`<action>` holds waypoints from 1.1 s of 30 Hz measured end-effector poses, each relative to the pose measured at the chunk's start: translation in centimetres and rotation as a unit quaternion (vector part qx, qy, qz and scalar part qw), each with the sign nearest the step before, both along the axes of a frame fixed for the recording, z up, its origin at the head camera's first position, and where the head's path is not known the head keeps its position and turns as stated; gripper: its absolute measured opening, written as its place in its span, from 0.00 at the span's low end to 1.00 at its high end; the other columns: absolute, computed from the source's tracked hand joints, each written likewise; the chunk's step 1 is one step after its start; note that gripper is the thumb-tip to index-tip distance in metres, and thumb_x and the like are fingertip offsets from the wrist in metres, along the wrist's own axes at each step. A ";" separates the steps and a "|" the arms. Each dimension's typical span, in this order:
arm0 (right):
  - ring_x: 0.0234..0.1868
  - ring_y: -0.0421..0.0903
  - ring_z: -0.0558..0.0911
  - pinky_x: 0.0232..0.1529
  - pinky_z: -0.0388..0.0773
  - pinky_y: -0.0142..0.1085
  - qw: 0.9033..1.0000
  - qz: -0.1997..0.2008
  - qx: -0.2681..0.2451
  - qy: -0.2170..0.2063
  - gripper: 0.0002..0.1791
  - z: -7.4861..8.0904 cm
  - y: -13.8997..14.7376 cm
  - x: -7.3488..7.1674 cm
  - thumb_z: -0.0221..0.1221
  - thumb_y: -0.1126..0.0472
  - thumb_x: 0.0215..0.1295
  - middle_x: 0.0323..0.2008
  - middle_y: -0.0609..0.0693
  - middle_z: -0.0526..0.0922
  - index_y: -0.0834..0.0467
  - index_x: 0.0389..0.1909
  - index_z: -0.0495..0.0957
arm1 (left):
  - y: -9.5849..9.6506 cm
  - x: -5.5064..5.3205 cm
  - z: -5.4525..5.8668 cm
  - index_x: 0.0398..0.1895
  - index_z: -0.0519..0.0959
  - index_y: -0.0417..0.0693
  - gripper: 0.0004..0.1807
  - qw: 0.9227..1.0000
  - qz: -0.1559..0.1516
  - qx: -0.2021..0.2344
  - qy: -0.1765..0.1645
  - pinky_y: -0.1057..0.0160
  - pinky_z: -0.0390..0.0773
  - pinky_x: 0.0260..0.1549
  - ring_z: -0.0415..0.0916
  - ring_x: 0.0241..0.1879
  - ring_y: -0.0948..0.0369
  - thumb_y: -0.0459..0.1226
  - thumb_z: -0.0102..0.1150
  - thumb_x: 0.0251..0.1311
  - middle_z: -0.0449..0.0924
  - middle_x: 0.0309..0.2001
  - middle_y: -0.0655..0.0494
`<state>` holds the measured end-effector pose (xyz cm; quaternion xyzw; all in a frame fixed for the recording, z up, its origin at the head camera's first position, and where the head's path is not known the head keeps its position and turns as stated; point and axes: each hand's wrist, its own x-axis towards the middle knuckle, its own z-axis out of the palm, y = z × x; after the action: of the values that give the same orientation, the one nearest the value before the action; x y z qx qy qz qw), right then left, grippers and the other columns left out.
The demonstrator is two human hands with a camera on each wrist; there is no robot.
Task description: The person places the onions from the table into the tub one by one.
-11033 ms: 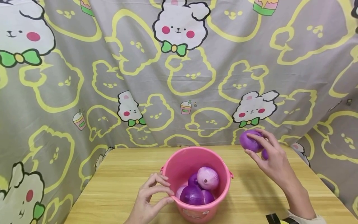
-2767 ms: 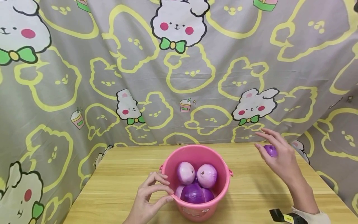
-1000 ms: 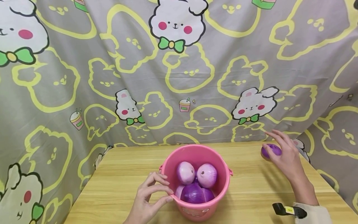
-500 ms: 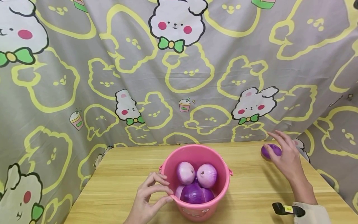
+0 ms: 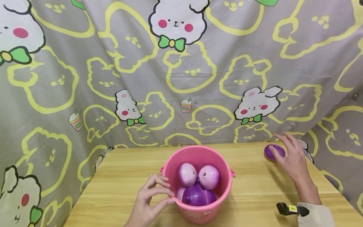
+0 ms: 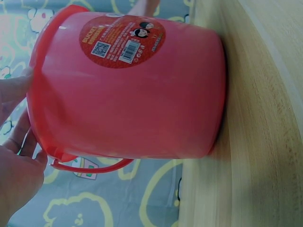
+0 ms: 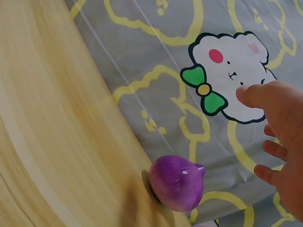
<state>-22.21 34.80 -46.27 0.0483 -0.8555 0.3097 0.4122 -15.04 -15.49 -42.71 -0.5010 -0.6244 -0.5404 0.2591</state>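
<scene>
A pink bucket (image 5: pixel 203 214) stands on the table in the head view. Several purple onions (image 5: pixel 195 196) lie inside it, two paler ones on top showing their root ends. My left hand (image 5: pixel 150 198) holds the bucket's near-left rim between thumb and fingers; the left wrist view shows them along the rim (image 6: pixel 40 90). One more purple onion (image 5: pixel 274 152) rests on the table near its back right, pointed tip visible in the right wrist view. My right hand (image 5: pixel 292 157) hovers beside this onion, fingers spread; the right wrist view shows a gap between hand and onion (image 7: pixel 177 183).
The wooden table (image 5: pixel 122 176) ends at the back against a grey curtain (image 5: pixel 204 126) printed with cartoon rabbits. A thin bucket handle (image 6: pixel 94 169) hangs down the bucket's side. A black strap device (image 5: pixel 292 209) sits at my right sleeve.
The onion my right hand held eleven seconds ago now lies in the bucket. Since then that hand has gone back to the right, hardly moving lately. The left hand keeps its place.
</scene>
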 end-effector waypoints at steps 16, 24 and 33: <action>0.69 0.77 0.61 0.74 0.38 0.69 1.000 0.006 0.004 -0.018 0.27 -1.4 0.8 -0.6 0.69 0.65 0.61 0.70 0.72 0.66 0.63 0.62 0.77 | 0.0 0.0 0.0 0.39 0.86 0.40 0.13 1.000 -0.003 0.001 -0.006 0.61 0.71 0.63 0.73 0.55 0.51 0.23 0.74 0.51 0.77 0.43 0.45; 0.69 0.79 0.61 0.67 0.48 0.77 0.999 -0.008 0.002 -0.039 0.27 -2.1 1.2 -0.7 0.69 0.64 0.62 0.70 0.73 0.65 0.62 0.62 0.77 | 0.0 0.0 -0.1 0.40 0.86 0.40 0.13 1.000 -0.002 0.000 -0.009 0.60 0.71 0.64 0.73 0.55 0.51 0.22 0.73 0.50 0.77 0.43 0.45; 0.64 0.81 0.64 0.62 0.55 0.78 0.999 0.001 0.016 -0.035 0.27 -3.0 1.4 -1.2 0.71 0.67 0.56 0.66 0.74 0.69 0.64 0.59 0.78 | -0.1 -0.1 -0.2 0.39 0.86 0.40 0.13 1.000 -0.001 0.000 -0.009 0.60 0.71 0.64 0.73 0.55 0.51 0.23 0.74 0.51 0.78 0.44 0.46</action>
<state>-23.40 36.21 -49.32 0.0448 -0.8741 0.2981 0.3809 -15.12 -15.57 -42.92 -0.4971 -0.6260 -0.5451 0.2529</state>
